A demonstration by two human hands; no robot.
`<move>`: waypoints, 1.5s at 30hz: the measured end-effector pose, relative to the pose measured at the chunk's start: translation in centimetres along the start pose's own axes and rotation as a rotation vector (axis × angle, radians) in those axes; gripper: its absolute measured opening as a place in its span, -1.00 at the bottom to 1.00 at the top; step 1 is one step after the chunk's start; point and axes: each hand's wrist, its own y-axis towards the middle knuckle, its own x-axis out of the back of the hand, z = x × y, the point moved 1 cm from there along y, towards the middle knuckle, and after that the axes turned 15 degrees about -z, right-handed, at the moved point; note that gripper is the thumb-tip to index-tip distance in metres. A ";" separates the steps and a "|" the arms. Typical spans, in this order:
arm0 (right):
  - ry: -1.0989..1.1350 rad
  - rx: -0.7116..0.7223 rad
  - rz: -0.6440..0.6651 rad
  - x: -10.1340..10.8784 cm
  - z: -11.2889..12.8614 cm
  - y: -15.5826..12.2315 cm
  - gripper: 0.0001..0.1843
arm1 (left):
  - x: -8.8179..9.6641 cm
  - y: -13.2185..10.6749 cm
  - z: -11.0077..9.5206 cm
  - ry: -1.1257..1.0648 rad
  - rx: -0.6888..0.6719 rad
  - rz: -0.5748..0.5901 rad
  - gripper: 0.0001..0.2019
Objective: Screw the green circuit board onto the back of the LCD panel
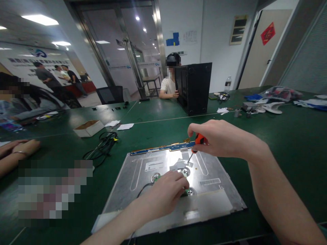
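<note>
A silver metal display panel lies back-side up on the green table, with a narrow blue circuit strip along its far edge. My right hand is closed round an orange-handled screwdriver, whose tip points down at the panel near some white tape. My left hand rests on the panel's middle, fingers curled and pressing on a small green part that it mostly hides. A thin black wire runs out from under that hand.
A black computer case stands at the far side with a person seated behind it. A small cardboard box and a black cable coil lie left of the panel. Another person's forearms rest at the left edge. Loose parts and bags lie far right.
</note>
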 end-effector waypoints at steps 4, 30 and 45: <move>-0.012 -0.010 -0.003 0.0 0.0 0.0 -0.73 | -0.8 0.4 -0.4 -0.003 -0.040 -0.013 -0.82; 0.003 -0.006 0.050 -0.3 0.2 0.1 -0.73 | -3.4 -0.5 -0.8 0.127 -0.029 -0.112 -0.80; 0.078 0.064 0.121 -0.7 1.1 0.0 -0.75 | -4.1 -1.9 -1.9 0.392 -0.322 -0.230 -0.91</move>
